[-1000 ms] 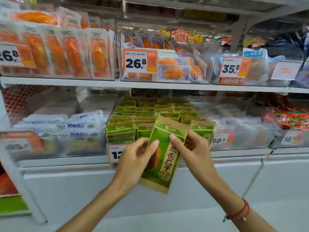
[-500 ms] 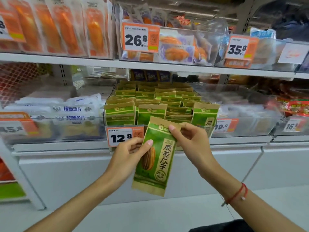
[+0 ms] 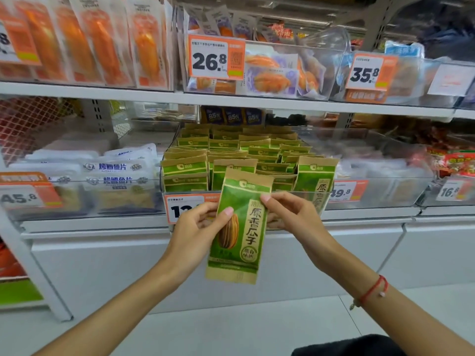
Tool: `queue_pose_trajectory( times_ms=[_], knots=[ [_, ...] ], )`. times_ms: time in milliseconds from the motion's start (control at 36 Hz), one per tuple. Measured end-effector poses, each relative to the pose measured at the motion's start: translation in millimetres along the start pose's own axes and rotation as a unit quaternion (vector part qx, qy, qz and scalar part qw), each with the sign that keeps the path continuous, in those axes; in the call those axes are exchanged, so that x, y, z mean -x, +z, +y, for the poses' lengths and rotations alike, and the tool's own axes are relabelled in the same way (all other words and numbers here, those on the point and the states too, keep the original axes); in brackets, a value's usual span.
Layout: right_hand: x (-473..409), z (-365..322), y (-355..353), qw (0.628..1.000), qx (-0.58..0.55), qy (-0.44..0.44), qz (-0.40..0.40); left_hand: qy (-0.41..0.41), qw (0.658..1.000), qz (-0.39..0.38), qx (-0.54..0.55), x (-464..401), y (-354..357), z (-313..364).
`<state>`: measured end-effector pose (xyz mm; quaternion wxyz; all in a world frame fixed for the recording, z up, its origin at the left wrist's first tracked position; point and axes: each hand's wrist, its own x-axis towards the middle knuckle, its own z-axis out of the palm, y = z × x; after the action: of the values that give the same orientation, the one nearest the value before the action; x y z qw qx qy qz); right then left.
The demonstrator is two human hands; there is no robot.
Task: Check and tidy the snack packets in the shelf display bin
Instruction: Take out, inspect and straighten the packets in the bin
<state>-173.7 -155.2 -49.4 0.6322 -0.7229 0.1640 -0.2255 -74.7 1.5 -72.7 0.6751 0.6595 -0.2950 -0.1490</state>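
A green and brown sunflower-seed packet (image 3: 240,227) hangs upright in front of the shelf, held by both hands. My left hand (image 3: 198,227) pinches its left edge, thumb on the printed face. My right hand (image 3: 290,214) pinches its right edge near the top. Behind it stands the clear display bin (image 3: 282,195), filled with several rows of the same green packets (image 3: 231,155) standing on end. One packet (image 3: 314,178) at the bin's front right stands taller than its neighbours. An orange price tag (image 3: 185,208) on the bin's front is partly hidden by my left hand.
Left of the bin, a clear bin holds white fish-slice packets (image 3: 113,176). To the right stand more clear bins (image 3: 380,181) with price tags. The shelf above (image 3: 231,98) carries orange packets and a 26.8 tag (image 3: 216,57). White cabinet fronts run below.
The view has dropped and come closer to the shelf. The packet has turned more upright between my hands. Both hands keep their hold on it.
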Motion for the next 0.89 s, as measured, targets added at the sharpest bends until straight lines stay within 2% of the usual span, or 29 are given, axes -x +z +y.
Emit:
queue_pose_trajectory(
  times_ms=[139,306,417,583,722,889],
  knots=[
    [0.8,3.8,-2.9,0.998,0.010,0.012,-0.061,0.006,0.997,0.070,0.038,-2.8,1.2,-2.5],
    [1.3,9.8,-0.4,0.992,0.027,0.031,-0.120,0.032,0.992,0.103,0.064,-3.5,1.4,-2.0],
    [1.2,10.0,-0.7,0.991,0.046,0.037,-0.119,0.028,0.994,0.087,0.054,-4.8,-0.6,-3.3],
    [2.4,8.6,-1.4,0.987,0.096,0.050,-0.122,-0.004,0.999,0.023,0.040,-3.9,-4.7,-7.9],
    [2.0,7.1,-1.6,0.979,0.126,0.056,-0.149,-0.003,0.999,0.021,0.030,-5.4,-8.6,-7.9],
    [2.5,3.1,1.9,0.991,0.083,0.025,-0.099,-0.043,0.999,-0.012,0.015,-6.0,-11.3,-10.1]
  ],
)
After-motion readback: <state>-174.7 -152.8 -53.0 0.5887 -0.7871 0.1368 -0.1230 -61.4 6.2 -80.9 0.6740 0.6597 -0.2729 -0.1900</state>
